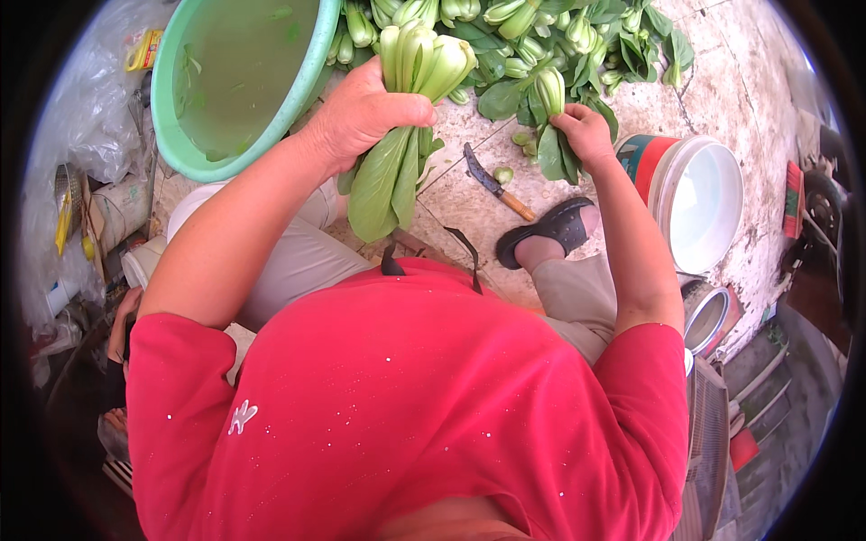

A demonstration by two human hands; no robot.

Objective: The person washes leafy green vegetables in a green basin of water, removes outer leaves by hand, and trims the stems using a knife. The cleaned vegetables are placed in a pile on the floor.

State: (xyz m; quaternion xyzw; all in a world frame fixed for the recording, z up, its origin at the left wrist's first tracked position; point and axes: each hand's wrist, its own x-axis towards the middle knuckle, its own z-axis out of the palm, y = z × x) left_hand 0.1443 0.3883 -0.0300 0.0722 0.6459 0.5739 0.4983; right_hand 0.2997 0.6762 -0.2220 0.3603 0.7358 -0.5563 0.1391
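My left hand [379, 111] grips a bunch of bok choy [413, 61], the pale stem ends upward and the green leaves hanging below. In my right hand [583, 135] is a smaller bok choy [549, 91], pinched at its leaves with its stem base up. A curved knife with a wooden handle [515, 205] lies on the tiled floor between my hands and my shod foot. Beside its blade is a cut piece of green stem [503, 175]. A large heap of bok choy [582, 34] covers the floor beyond both hands.
A green basin [162, 128] of cloudy water with floating leaf bits stands at upper left. To the right are a white bucket [734, 203] and a smaller round container [724, 318]. Clear plastic sheeting [88, 101] lies far left. Part of another person's arm [122, 324] shows at the left edge.
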